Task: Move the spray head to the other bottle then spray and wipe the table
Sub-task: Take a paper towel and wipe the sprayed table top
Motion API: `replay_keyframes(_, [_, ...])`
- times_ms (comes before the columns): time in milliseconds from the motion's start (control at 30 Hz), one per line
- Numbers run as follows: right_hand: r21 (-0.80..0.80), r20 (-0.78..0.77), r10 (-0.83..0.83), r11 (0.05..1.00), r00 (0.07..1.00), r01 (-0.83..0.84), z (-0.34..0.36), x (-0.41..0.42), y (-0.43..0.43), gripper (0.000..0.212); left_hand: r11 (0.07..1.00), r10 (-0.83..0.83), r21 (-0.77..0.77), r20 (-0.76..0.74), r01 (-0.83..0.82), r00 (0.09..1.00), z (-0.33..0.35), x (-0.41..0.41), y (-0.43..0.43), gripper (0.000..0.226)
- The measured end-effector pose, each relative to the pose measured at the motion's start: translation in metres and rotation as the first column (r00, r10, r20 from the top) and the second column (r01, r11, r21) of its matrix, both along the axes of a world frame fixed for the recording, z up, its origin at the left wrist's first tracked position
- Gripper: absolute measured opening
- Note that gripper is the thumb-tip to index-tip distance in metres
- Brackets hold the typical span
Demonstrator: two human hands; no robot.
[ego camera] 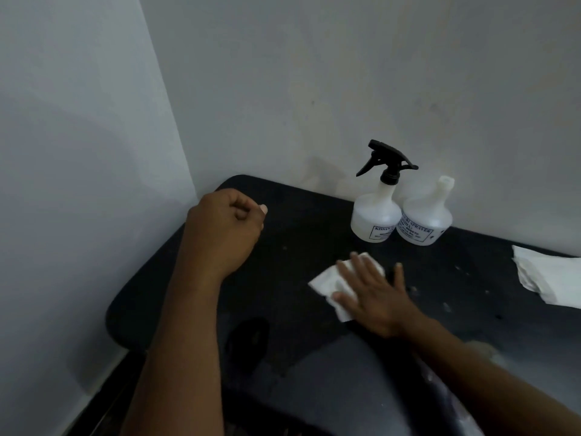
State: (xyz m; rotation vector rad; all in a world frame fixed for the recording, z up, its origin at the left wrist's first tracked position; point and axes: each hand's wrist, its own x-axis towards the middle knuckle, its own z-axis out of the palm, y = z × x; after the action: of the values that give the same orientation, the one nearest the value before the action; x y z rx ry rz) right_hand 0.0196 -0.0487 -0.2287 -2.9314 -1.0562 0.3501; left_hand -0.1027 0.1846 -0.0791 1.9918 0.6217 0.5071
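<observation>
Two white plastic bottles stand side by side at the back of the black table (283,309), against the wall. The left bottle (372,215) carries the black spray head (388,162). The right bottle (424,218) has a bare open neck. My right hand (374,294) lies flat, fingers spread, pressing a folded white tissue (333,281) onto the table in front of the bottles. My left hand (224,228) hovers over the table's far left corner, curled into a loose fist with nothing in it.
A crumpled white tissue (547,275) lies at the right edge of the table. Walls close in on the left and behind. A dark wet patch (248,338) and small specks mark the tabletop.
</observation>
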Motion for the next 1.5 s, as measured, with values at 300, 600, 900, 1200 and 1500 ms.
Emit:
replay_keyframes(300, [-0.121, -0.042, -0.321, 0.942, 0.946, 0.314, 0.014, 0.026, -0.11, 0.096, 0.998, -0.056, 0.028, -0.017, 0.057, 0.998, 0.002, 0.008, -0.011, 0.009])
replay_keyframes(600, [0.055, -0.021, -0.436, 0.898, 0.9, 0.437, 0.0, -0.001, -0.073, 0.088, 0.997, -0.065, 0.035, -0.001, 0.065, 0.998, 0.001, 0.011, -0.014, 0.008])
replay_keyframes(900, [-0.001, -0.101, 0.004, 1.0, 0.995, -0.005, 0.009, -0.05, 0.026, 0.089, 0.999, -0.04, 0.027, 0.003, 0.039, 0.999, 0.004, 0.013, -0.011, 0.01])
replay_keyframes(1200, [0.164, -0.029, 0.353, 0.924, 0.935, -0.344, 0.003, -0.128, 0.079, 0.088, 1.0, 0.03, 0.002, 0.032, -0.03, 0.999, 0.002, 0.003, 0.003, 0.011])
replay_keyframes(1500, [0.053, -0.07, -0.041, 0.998, 0.997, 0.045, 0.006, 0.033, 0.173, 0.082, 0.996, 0.088, -0.034, 0.089, -0.085, 0.992, -0.007, 0.002, 0.009, 0.012])
